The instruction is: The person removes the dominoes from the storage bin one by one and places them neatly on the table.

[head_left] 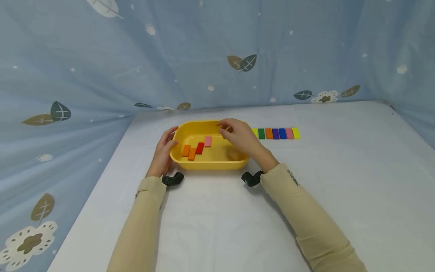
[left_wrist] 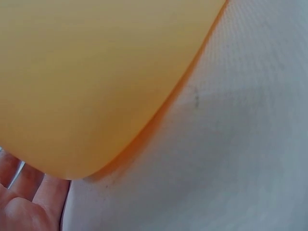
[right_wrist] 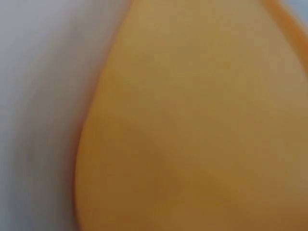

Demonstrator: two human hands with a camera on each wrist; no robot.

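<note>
Right hand (head_left: pixel 242 136) loosely bent over yellow tray's (head_left: pixel 210 165) right part, index and thumb apart, no thing visible between them. Left hand (head_left: pixel 161 154) grips tray's left end, thumb at rim, fingers outside. Tray lies between both hands. Inside, left of right hand, four tiles: two orange tiles (head_left: pixel 186 150), one red tile (head_left: pixel 199 148), one pink tile (head_left: pixel 208 141). Just right of right hand, on white cloth (head_left: pixel 210 219), tile row (head_left: pixel 275 133), seven visible: two yellow, one each green, orange, purple, blue, pink; nearest yellow partly hidden by hand.
</note>
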